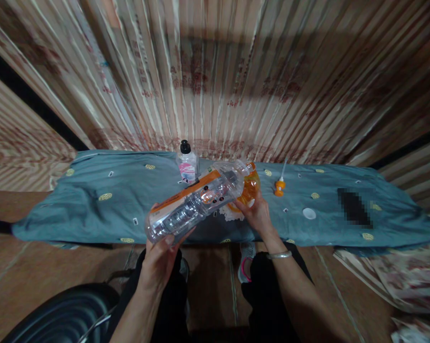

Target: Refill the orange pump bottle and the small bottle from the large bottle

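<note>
My left hand (pixel 160 259) is wrapped round the lower end of a large clear plastic bottle (pixel 186 205) with an orange and white label. That bottle lies tilted, its open neck up to the right. My right hand (pixel 256 214) grips an orange bottle (pixel 250 186), partly hidden by the fingers. The two bottle mouths meet or overlap at the upper right; whether they touch I cannot tell. An orange pump top (pixel 280 186) with a pale tube lies right of my right hand. Farther right is a round white lid (pixel 309 213).
A clear bottle with a black cap and pink label (pixel 187 166) stands at the back of the cloth-covered bench (pixel 93 209). A pixelated dark object (pixel 355 208) lies at the right. Curtains (pixel 215 85) hang behind; a black round stool (pixel 63 314) is at lower left.
</note>
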The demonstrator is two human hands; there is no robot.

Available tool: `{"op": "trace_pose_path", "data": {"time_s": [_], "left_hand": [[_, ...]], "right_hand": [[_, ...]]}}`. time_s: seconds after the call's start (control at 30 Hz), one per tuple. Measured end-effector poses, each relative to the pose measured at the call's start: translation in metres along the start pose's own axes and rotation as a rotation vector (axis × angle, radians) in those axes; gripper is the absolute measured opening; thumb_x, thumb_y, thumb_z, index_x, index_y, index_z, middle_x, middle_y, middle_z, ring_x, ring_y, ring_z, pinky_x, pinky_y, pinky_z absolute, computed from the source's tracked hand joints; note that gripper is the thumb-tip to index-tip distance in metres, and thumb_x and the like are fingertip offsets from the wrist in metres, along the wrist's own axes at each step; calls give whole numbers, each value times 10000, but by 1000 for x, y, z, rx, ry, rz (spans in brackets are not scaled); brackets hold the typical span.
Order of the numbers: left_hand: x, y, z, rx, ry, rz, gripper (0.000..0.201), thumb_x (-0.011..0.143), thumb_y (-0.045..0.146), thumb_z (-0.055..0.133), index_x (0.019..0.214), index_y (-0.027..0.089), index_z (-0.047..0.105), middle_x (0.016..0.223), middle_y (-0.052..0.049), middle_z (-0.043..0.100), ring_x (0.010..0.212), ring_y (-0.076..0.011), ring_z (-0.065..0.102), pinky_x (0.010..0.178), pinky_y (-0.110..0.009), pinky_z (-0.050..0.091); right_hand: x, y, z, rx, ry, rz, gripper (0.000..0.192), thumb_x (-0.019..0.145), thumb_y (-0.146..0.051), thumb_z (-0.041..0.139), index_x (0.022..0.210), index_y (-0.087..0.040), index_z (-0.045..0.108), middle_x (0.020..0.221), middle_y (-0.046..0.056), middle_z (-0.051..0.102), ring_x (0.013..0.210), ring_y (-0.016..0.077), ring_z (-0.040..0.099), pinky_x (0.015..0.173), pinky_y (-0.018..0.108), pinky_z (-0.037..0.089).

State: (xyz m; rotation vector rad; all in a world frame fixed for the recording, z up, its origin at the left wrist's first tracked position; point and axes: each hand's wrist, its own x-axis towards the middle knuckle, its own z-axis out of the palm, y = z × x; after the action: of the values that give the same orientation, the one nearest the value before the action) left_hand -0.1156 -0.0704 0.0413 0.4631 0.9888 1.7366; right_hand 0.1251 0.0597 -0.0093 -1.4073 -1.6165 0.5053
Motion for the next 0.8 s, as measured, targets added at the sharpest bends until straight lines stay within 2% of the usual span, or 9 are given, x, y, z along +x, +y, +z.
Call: {"op": "trace_pose_path", "data": {"time_s": [0.27,0.47,0.8], "left_hand": [[-7,4,11,10,36,13,722,621,306,917,1298,352,671,1381,-50,698,1269,-369,652,934,-522,634],[-7,4,11,26,34,39,716,623,319,921,1293,334,669,1390,-73,688,1271,-383,644,915,-534,637],[-6,4,10,84,15,81,783,631,361,924,1354,361,622,1365,-37,692,1100,-268,713,788,-374,664]], "right_hand": [[-1,2,0,-24,13,-3,835,791,-718,704,1369,-128,579,1195,208,763,1053,385,756,908,537,610],[-1,4,0,-15,11,-7,820,795,-692,710,1381,-137,570,1224,202,757,1079,387,749,921,545,605],[-1,1,-1,-25,11,14,810,793,-718,697,1351,-141,588,1186,196,769,1054,379,754,911,527,608]]}}
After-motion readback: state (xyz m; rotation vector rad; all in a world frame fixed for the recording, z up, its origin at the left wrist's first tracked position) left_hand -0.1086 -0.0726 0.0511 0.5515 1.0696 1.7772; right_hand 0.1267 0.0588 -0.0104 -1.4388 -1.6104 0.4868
